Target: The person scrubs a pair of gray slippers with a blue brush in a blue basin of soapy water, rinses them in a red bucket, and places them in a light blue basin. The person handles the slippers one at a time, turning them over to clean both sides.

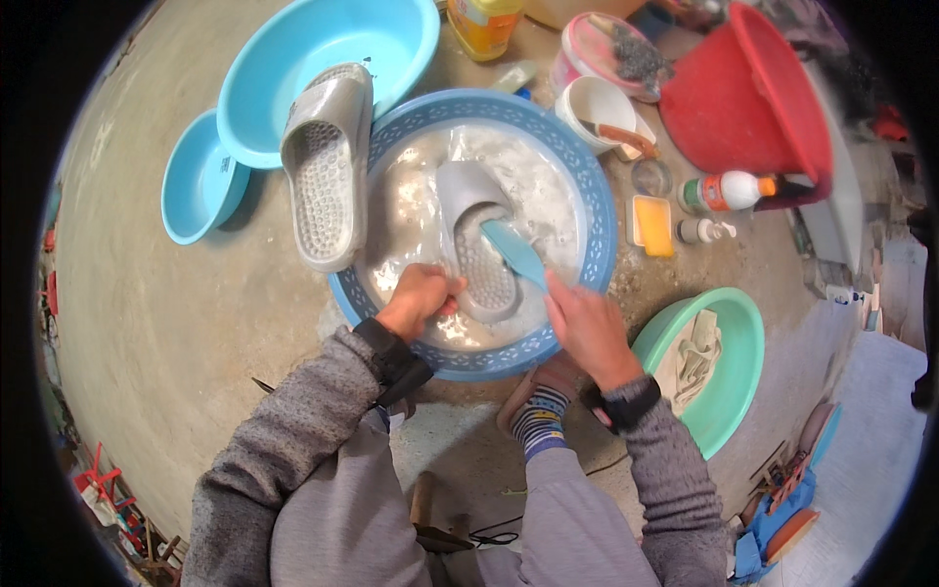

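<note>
In a blue patterned plastic basin [598, 220] of cloudy, soapy water lies a grey slide sandal [484, 271] with a bumpy footbed. My left hand [423, 297] pinches the sandal's left edge near the heel. The handle of a light-blue plastic brush [516, 253] is in my right hand [587, 323]; its far end reaches under the sandal's strap, so the bristles are hidden. A second grey slide sandal [323, 176] rests across the rims at the basin's upper left, outside the water.
Two light-blue basins [202, 183] stand at upper left. On the right are a red bucket [733, 110], a white tub [598, 110], a plastic bottle [726, 192], a yellow sponge [653, 226] in a dish and a green basin [737, 374] holding cloth. A yellow jug [484, 26] stands behind.
</note>
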`<state>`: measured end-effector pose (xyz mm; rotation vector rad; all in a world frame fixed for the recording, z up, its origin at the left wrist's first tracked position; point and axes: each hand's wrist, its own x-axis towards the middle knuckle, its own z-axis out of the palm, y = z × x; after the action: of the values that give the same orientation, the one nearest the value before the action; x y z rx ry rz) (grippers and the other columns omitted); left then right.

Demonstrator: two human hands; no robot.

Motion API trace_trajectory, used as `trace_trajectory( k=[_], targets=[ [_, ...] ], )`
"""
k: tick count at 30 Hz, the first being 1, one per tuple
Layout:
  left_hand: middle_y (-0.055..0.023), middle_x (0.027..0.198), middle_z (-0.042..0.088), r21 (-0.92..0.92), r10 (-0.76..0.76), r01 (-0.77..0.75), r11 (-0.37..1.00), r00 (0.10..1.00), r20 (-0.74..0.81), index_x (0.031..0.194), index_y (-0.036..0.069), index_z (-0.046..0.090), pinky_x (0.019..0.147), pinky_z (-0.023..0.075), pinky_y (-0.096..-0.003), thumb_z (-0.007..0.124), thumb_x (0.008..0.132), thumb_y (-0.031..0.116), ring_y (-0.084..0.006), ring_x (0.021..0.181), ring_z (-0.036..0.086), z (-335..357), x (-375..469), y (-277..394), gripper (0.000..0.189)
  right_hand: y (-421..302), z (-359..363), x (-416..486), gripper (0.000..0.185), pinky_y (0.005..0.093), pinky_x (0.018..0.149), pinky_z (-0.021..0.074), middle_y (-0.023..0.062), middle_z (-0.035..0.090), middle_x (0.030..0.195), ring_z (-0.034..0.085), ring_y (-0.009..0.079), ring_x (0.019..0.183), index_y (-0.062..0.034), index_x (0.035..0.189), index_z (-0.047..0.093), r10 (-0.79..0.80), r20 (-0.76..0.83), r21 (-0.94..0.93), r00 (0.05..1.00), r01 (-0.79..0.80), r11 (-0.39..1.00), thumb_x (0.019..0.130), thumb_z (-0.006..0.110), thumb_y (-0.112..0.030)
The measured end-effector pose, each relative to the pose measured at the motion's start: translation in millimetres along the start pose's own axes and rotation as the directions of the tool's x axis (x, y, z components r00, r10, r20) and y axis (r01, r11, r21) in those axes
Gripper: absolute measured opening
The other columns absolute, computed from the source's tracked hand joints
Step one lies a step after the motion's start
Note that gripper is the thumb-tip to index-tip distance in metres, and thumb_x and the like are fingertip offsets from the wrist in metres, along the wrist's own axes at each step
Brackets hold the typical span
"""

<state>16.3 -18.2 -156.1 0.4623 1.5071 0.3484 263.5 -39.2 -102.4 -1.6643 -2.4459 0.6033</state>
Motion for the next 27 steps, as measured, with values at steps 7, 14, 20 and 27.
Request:
trace_trajectory(
  k=[7, 14, 20, 27],
  targets=[
    [-0.0088, 0.077, 0.065, 0.201, 0.151, -0.127, 0.971, 0.983, -0.108, 0.09, -0.005, 0.064, 0.059, 0.0498, -0.0301, 0.071, 0.083, 0.005, -0.016, 0.062, 0.06, -4.8, 21.0, -21.0, 0.014, -19.7, 21.7, 34.3, 0.019, 0.0529, 0.061, 0.049, 0.0207, 0.064, 0.074, 0.063, 0.044, 0.072, -0.0057, 0.105, 0.055, 0.094, 0.083, 0.093, 0.992, -0.102, 0.99, 0.092, 0.057, -0.019],
    [-0.0228, 0.099, 0.066, 0.407, 0.295, -0.201, 0.891, 0.938, -0.181, 0.107, -0.01, 0.058, 0.079, 0.051, -0.0372, 0.071, 0.072, 0.008, -0.0314, 0.091, 0.064, -22.5, 45.0, -46.4, 0.041, -33.4, 16.8, 7.4, 0.022, 0.0528, 0.062, 0.0489, 0.0214, 0.063, 0.073, 0.063, 0.043, 0.071, -0.0034, 0.109, 0.055, 0.092, 0.201, 0.148, 0.975, -0.123, 0.981, 0.092, 0.058, -0.018],
    [-0.0242, 0.102, 0.068, 0.351, 0.312, -0.249, 0.903, 0.94, -0.135, 0.113, -0.005, 0.057, 0.085, 0.0506, -0.0386, 0.068, 0.076, 0.005, -0.036, 0.098, 0.066, -27.7, 35.4, -50.2, 0.04, -49.4, -6.6, -24.6, 0.03, 0.0511, 0.059, 0.0484, 0.0201, 0.064, 0.073, 0.063, 0.0415, 0.07, -0.0037, 0.118, 0.059, 0.044, 0.275, 0.172, 0.96, -0.094, 0.981, 0.091, 0.059, -0.017],
    [-0.0061, 0.085, 0.064, 0.17, 0.245, -0.231, 0.958, 0.967, -0.068, 0.11, -0.002, 0.055, 0.054, 0.0445, -0.0267, 0.069, 0.088, 0.01, -0.0122, 0.064, 0.056, -23.7, 6.3, -26.1, 0.029, -52.3, 5.5, 17.4, 0.028, 0.0504, 0.056, 0.0519, 0.0186, 0.063, 0.068, 0.065, 0.0405, 0.064, -0.0011, 0.115, 0.056, -0.029, 0.162, 0.15, 0.986, 0.004, 0.989, 0.094, 0.057, -0.02]
  ],
)
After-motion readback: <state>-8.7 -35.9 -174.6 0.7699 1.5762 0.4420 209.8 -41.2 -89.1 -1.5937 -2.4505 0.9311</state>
